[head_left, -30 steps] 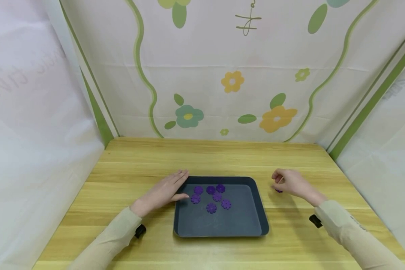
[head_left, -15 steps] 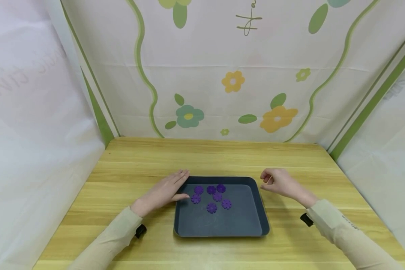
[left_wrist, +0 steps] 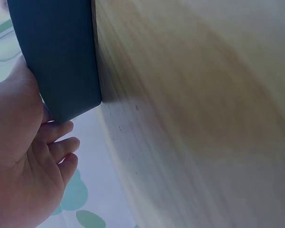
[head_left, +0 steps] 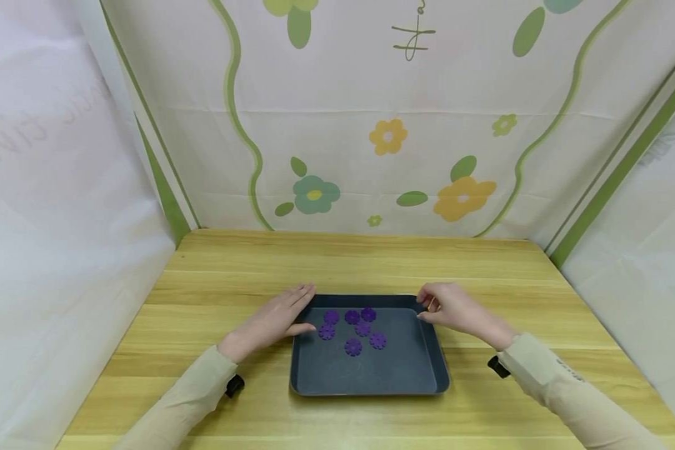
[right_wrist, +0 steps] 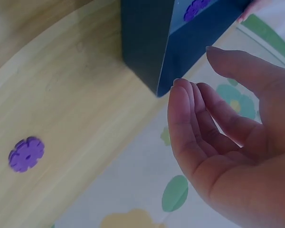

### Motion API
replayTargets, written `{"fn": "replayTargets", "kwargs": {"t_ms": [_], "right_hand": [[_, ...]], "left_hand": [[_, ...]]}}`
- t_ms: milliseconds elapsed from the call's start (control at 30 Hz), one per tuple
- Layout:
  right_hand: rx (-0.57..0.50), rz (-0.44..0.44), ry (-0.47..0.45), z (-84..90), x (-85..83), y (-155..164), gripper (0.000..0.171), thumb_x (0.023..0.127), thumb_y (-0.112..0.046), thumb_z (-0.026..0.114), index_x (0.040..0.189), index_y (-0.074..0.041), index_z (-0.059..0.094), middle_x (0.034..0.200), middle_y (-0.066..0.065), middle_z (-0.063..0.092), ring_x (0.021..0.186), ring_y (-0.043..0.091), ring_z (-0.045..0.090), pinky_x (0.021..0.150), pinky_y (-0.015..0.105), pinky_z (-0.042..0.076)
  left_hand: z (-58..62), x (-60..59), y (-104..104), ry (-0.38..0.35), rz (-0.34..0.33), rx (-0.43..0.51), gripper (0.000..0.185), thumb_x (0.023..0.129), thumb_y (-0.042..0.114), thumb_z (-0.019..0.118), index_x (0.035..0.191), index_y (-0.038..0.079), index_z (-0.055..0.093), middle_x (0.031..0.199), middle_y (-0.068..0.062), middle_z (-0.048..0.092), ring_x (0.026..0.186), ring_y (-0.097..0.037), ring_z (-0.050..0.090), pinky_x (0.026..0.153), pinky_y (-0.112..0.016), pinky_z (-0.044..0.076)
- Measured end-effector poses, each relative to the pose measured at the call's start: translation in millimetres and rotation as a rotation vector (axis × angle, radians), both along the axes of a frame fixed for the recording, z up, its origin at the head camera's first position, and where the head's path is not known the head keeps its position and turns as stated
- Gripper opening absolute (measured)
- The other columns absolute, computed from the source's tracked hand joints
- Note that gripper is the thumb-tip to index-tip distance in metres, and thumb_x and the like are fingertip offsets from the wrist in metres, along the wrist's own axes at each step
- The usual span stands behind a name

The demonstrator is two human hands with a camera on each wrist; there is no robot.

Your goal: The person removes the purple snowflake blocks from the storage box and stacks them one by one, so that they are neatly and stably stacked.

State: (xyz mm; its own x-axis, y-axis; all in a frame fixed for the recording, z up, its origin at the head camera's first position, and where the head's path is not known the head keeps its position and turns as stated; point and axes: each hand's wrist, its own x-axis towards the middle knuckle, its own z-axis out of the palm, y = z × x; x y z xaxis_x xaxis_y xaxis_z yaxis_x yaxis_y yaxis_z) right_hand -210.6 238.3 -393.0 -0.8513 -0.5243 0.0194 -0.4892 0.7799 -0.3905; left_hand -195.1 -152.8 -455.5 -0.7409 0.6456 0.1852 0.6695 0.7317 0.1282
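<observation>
Left hand [head_left: 270,322], flat against the tray [head_left: 371,375], steadies it; the empty, relaxed right hand [head_left: 455,309] should pinch the nearby purple disc [right_wrist: 26,153] by its rim.

Dark tray [head_left: 433,369] on table, six purple flower discs [head_left: 352,345] inside

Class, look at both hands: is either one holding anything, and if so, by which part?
Neither holds anything. The left hand rests flat against the tray at its far left corner; the right hand hovers with relaxed fingers, nothing in them, by its far right corner.
</observation>
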Motion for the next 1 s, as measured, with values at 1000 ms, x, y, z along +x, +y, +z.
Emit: {"fn": "replayTargets", "kwargs": {"t_ms": [1000], "right_hand": [[0.000, 0.207, -0.038, -19.9, 6.6, -39.9, 0.020, 0.083, -0.010, 0.078, 0.097, -0.002, 0.067, 0.088, 0.007, 0.069, 0.073, 0.010, 0.062, 0.063, 0.017, 0.052]], "left_hand": [[-0.7, -0.3, -0.4, 0.021, -0.009, 0.008, 0.079, 0.095, 0.050, 0.058, 0.152, 0.000, 0.036, 0.157, -0.018, 0.040, 0.144, -0.033, 0.042, 0.117, -0.047, 0.040]]}}
